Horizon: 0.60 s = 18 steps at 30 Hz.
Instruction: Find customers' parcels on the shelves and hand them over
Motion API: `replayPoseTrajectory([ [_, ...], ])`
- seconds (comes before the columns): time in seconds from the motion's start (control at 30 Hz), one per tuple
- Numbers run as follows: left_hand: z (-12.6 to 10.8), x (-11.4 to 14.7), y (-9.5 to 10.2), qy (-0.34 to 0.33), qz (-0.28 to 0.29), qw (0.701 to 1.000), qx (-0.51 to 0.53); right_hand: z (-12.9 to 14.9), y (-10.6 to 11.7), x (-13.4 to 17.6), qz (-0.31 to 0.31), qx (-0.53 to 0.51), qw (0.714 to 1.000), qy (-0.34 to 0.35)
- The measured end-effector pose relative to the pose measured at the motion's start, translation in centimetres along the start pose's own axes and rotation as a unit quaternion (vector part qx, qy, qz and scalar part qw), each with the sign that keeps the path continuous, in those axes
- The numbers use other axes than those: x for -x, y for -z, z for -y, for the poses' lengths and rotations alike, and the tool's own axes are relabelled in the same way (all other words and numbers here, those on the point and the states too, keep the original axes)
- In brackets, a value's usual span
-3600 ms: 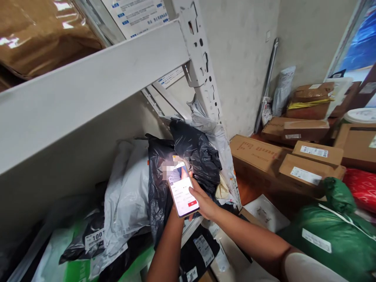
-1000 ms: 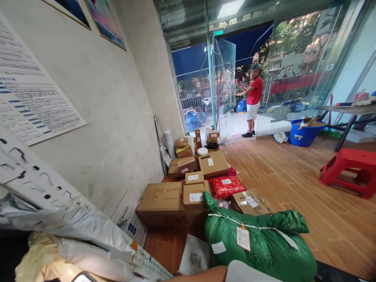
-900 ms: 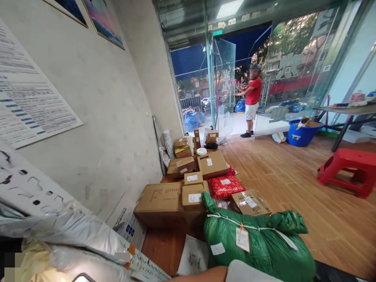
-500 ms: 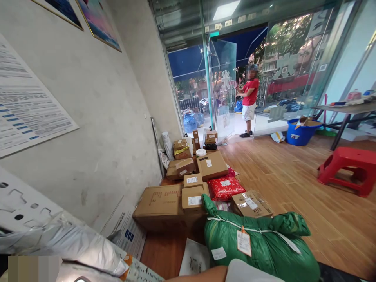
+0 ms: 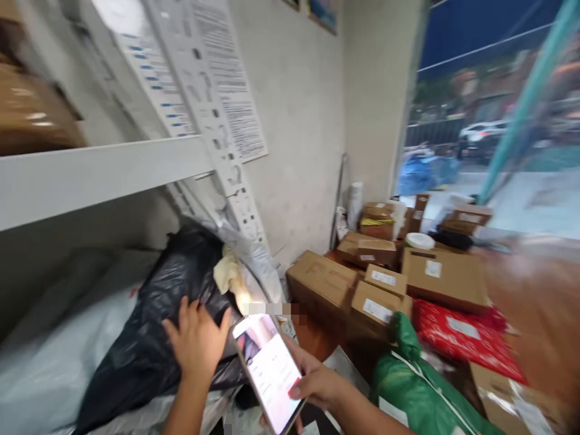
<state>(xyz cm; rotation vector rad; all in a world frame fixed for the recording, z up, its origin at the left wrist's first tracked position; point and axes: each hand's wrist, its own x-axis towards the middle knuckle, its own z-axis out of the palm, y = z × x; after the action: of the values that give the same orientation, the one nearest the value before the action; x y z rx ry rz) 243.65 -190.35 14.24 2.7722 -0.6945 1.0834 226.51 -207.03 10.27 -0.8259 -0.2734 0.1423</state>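
The right hand (image 5: 319, 383) grips a smartphone (image 5: 268, 371); beside it, the splayed left hand (image 5: 199, 341) touches a black parcel bag (image 5: 142, 338).

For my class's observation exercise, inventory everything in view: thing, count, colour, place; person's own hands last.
Phone: one, pale screen, lower centre
Black bag: at least one, black, lower left
Pale bag: at least one, grey, far left
Bundle: one, cream, beside black bag
Rack: one, white, upper left
Parcel: at least one, brown, top left
Printed sheet: at least one, white, behind rack
Pictures: two, mostly cropped, top
Boxes: many, brown, right
Tub: one, white, among boxes
Red bag: one, red, lower right
Green bag: one, green, bottom right
Blue bags: count blurred, blue, outside
Car: one, white, outside
Pole: one, grey, beyond boxes
Left hand: one, bare, on black bag
Right hand: one, bare, holding phone
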Motion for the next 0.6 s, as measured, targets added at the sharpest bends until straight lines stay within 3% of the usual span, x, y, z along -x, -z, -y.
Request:
replayPoseTrajectory([
  [0.13,-1.9,-0.9,-0.9,0.075,-0.013,0.996,-0.055,-0.1,0.3,-0.2,0.061,-0.062,0.995,-0.037],
  [0.27,-3.2,-2.6,-1.8,0.126,-0.037,0.989,-0.066,-0.8,0.7,-0.4,0.065,-0.072,0.994,-0.042],
  [0.43,0.2,-5.5,-3.3,-0.057,0.003,0.997,-0.058,-1.5,1.2,-0.7,0.04,-0.068,0.996,-0.044],
  [0.6,3.8,-5.1,-2.2,0.012,-0.011,0.995,-0.094,-1.3,0.8,0.0,0.007,-0.06,0.998,-0.019],
])
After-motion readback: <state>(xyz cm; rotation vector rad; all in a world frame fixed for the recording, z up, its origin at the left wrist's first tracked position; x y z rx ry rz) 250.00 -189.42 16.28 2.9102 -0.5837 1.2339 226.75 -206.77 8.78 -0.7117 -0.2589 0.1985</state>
